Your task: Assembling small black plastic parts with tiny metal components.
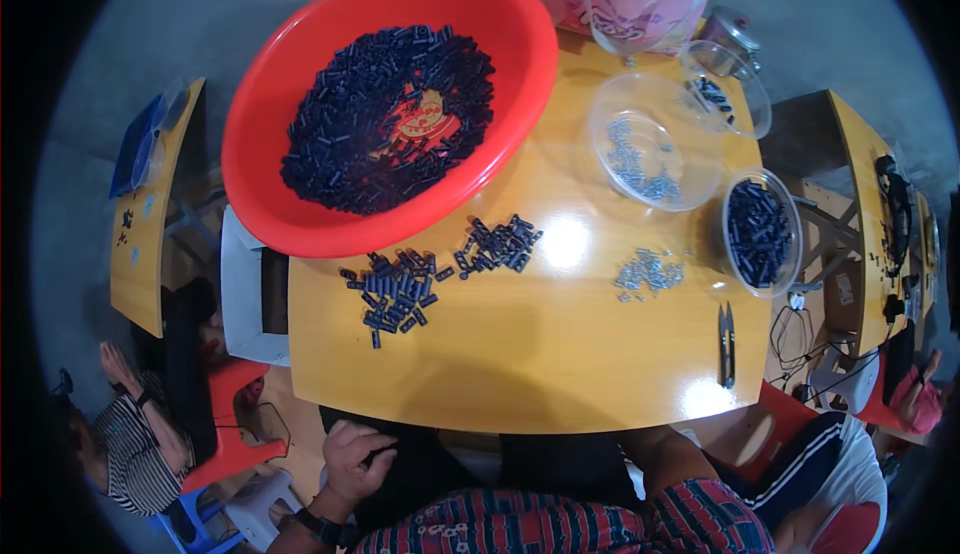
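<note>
The left hand (pixel 352 459) rests curled and empty below the near table (pixel 540 354) edge; the right hand is hidden. Sorting looks paused. Next comes a reach for the little dark tubes (pixel 395 289).

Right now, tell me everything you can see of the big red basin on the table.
The red basin is a wide, round, glossy bowl that looks like plastic, sitting upright at the far left of the wooden table, its rim overhanging the table's edge. It holds a heap of small dark cylindrical parts, with a printed pattern showing through at the bottom. Neither hand touches it.
</note>
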`<action>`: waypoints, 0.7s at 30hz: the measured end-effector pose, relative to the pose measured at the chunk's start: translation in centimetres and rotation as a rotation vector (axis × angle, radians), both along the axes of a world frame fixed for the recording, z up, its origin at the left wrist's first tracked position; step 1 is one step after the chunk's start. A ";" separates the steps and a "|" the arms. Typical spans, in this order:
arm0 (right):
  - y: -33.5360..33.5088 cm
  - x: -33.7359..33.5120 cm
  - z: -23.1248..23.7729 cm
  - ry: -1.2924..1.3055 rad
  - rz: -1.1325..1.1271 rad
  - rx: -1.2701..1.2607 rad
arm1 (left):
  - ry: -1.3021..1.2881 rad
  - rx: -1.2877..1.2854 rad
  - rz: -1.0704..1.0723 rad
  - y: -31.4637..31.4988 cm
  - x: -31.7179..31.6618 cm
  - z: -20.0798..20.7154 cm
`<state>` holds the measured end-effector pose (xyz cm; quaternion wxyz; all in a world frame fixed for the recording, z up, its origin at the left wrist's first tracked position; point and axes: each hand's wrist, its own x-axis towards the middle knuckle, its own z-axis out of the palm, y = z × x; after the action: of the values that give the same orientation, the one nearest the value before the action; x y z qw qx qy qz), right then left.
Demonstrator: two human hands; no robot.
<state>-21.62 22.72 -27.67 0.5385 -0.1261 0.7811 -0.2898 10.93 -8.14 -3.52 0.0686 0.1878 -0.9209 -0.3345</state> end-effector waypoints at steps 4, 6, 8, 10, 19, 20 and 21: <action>-0.7 0.5 -0.1 -0.002 0.055 0.016 | -0.026 0.000 -0.026 -0.4 -0.1 -0.1; -0.9 0.3 0.1 0.008 0.082 0.023 | -0.023 0.015 -0.031 -0.5 -0.3 0.0; -0.9 0.2 0.3 0.020 0.110 0.030 | -0.016 0.029 -0.035 -0.5 -0.1 -0.1; -1.0 -0.1 0.6 0.036 0.137 0.036 | 0.000 0.055 -0.017 -0.6 0.1 -0.3; -0.1 -0.2 2.1 0.098 0.247 0.067 | -0.048 0.085 -0.002 -0.5 0.2 0.0; -0.2 -0.3 2.2 0.105 0.259 0.067 | -0.048 0.085 -0.002 -0.5 0.1 0.0; -0.2 -0.3 2.3 0.113 0.272 0.066 | -0.052 0.094 0.001 -0.5 0.0 0.0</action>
<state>-21.89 22.50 -25.36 0.5319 -0.2288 0.7950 -0.1808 10.96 -8.66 -3.48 0.0360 0.2000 -0.9056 -0.3724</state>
